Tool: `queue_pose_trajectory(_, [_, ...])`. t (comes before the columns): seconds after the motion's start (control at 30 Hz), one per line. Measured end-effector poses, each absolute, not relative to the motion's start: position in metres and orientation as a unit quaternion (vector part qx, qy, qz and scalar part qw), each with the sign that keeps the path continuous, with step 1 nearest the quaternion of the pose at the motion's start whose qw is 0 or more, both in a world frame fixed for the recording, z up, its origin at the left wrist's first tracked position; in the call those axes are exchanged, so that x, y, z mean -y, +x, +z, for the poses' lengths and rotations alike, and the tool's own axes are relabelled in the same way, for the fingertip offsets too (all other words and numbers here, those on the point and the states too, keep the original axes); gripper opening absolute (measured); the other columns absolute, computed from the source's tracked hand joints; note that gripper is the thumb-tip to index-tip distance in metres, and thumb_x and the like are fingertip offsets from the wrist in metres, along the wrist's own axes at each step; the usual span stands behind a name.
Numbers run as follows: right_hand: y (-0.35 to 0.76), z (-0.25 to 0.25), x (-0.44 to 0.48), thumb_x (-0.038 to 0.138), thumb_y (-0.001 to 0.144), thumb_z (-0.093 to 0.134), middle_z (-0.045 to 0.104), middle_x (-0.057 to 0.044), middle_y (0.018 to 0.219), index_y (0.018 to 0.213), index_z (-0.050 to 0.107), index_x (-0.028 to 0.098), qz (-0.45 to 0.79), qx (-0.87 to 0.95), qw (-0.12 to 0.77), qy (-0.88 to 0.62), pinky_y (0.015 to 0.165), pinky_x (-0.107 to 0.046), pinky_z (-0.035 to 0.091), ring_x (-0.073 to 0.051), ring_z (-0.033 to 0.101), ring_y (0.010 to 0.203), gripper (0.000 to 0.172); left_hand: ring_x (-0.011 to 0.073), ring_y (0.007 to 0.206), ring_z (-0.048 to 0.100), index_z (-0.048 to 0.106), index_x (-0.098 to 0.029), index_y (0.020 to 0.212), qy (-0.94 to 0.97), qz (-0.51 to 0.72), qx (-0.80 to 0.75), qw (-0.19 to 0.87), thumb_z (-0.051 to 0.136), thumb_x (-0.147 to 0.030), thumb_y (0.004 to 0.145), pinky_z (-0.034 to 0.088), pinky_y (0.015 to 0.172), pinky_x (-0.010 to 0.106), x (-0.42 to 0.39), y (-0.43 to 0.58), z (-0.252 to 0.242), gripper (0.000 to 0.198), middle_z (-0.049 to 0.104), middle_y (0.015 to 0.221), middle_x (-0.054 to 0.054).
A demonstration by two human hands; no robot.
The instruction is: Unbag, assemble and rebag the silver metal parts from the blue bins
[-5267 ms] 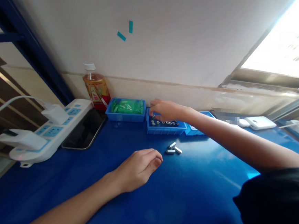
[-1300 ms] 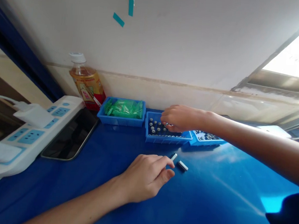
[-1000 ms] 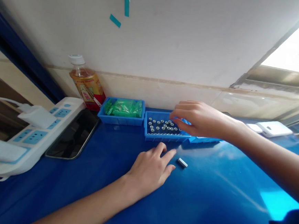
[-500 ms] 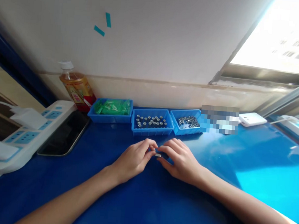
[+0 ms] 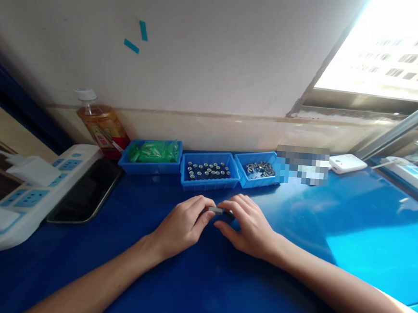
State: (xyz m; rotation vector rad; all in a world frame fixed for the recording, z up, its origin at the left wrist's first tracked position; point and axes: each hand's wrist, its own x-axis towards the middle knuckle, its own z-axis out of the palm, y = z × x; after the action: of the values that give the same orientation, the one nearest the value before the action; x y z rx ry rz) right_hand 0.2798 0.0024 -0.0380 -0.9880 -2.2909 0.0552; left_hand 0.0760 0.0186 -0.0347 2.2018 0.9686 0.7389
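Observation:
Over the blue table (image 5: 198, 290), my left hand (image 5: 185, 222) pinches a small grey metal piece (image 5: 215, 210) between thumb and index finger. My right hand (image 5: 249, 225) is curled close beside it, its index fingertip near the metal piece's right end. Under those right fingers shows a small black part (image 5: 230, 215), mostly hidden by the hand. Whether the metal piece and the black part touch I cannot tell. Just beyond both hands stands a blue bin (image 5: 209, 184) holding several black cylinders with silvery ends.
Another blue bin (image 5: 261, 182) holds small metal parts; a left one (image 5: 150, 168) holds green bags. Farther left are a drink bottle (image 5: 103, 126), a black phone (image 5: 86, 195) and a power strip (image 5: 26, 226) with plugs. A white device (image 5: 348, 163) lies back right.
The grey metal piece now shows more fully between my hands, turned level. My right fingers have shifted slightly around the black part. The whole view has moved a little.

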Motion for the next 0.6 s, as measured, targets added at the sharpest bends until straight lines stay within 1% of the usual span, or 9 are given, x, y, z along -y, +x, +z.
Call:
queue_pose_trajectory(0.07, [0.28,-0.037,-0.002,0.026,0.088,0.057,0.061,-0.007,0.086,0.105,0.052,0.014,0.022,0.867,0.335,-0.368,0.067,-0.031,0.041,-0.017,0.051,0.074,0.022,0.0131,0.083,0.058,0.057,-0.017,0.096,0.83,0.278,-0.365,0.318,0.039,-0.028,0.097,0.043,0.077,0.024,-0.019,0.076,-0.033,0.02,0.061,0.089,0.002])
queue_pose_trajectory(0.17, [0.282,-0.035,-0.002,0.02,0.088,0.055,0.062,-0.006,0.084,0.101,0.054,0.016,0.006,0.877,0.339,-0.341,0.066,-0.03,0.041,-0.016,0.052,0.072,0.013,0.0129,0.076,0.056,0.057,-0.016,0.086,0.834,0.268,-0.352,0.33,0.034,-0.029,0.098,0.042,0.073,0.024,-0.019,0.076,-0.03,0.029,0.059,0.081,0.002])
queue_pose_trajectory(0.23, [0.284,-0.031,-0.004,0.02,0.088,0.055,0.062,-0.006,0.08,0.097,0.056,0.016,0.0,0.886,0.332,-0.323,0.064,-0.029,0.04,-0.016,0.052,0.07,0.01,0.0127,0.073,0.056,0.057,-0.016,0.083,0.835,0.259,-0.347,0.34,0.032,-0.03,0.099,0.042,0.071,0.024,-0.019,0.075,-0.03,0.033,0.058,0.078,0.002])
queue_pose_trajectory(0.3, [0.285,-0.022,-0.011,0.021,0.087,0.056,0.061,-0.005,0.074,0.091,0.057,0.015,0.002,0.894,0.327,-0.306,0.062,-0.029,0.04,-0.015,0.05,0.066,0.007,0.0127,0.074,0.057,0.057,-0.016,0.086,0.833,0.248,-0.345,0.354,0.032,-0.031,0.099,0.042,0.071,0.024,-0.019,0.074,-0.03,0.033,0.059,0.079,0.002])
queue_pose_trajectory(0.4, [0.287,0.002,-0.032,0.023,0.086,0.057,0.061,-0.003,0.069,0.084,0.059,0.016,0.03,0.901,0.316,-0.296,0.062,-0.028,0.041,-0.014,0.051,0.064,0.008,0.013,0.078,0.059,0.058,-0.017,0.097,0.827,0.235,-0.354,0.368,0.035,-0.034,0.098,0.042,0.073,0.023,-0.019,0.074,-0.029,0.029,0.062,0.086,0.001])
queue_pose_trajectory(0.47, [0.287,0.025,-0.054,0.025,0.086,0.058,0.063,-0.004,0.073,0.086,0.062,0.016,0.056,0.907,0.273,-0.314,0.064,-0.027,0.042,-0.015,0.055,0.069,0.009,0.0132,0.079,0.06,0.058,-0.018,0.105,0.825,0.227,-0.363,0.37,0.036,-0.035,0.098,0.043,0.074,0.024,-0.018,0.074,-0.027,0.029,0.063,0.088,0.001])
queue_pose_trajectory(0.53, [0.284,0.047,-0.077,0.023,0.084,0.059,0.065,-0.004,0.079,0.091,0.064,0.016,0.071,0.92,0.203,-0.328,0.065,-0.026,0.043,-0.015,0.058,0.072,0.011,0.0136,0.08,0.06,0.058,-0.019,0.109,0.826,0.216,-0.366,0.372,0.035,-0.035,0.098,0.043,0.075,0.024,-0.018,0.073,-0.026,0.03,0.063,0.089,0.001])
queue_pose_trajectory(0.6, [0.278,0.064,-0.098,0.02,0.083,0.059,0.067,-0.006,0.084,0.094,0.066,0.016,0.068,0.937,0.12,-0.322,0.065,-0.026,0.042,-0.015,0.059,0.074,0.014,0.0146,0.083,0.06,0.058,-0.019,0.109,0.829,0.208,-0.363,0.372,0.035,-0.036,0.098,0.043,0.077,0.025,-0.019,0.073,-0.026,0.031,0.064,0.09,0.002])
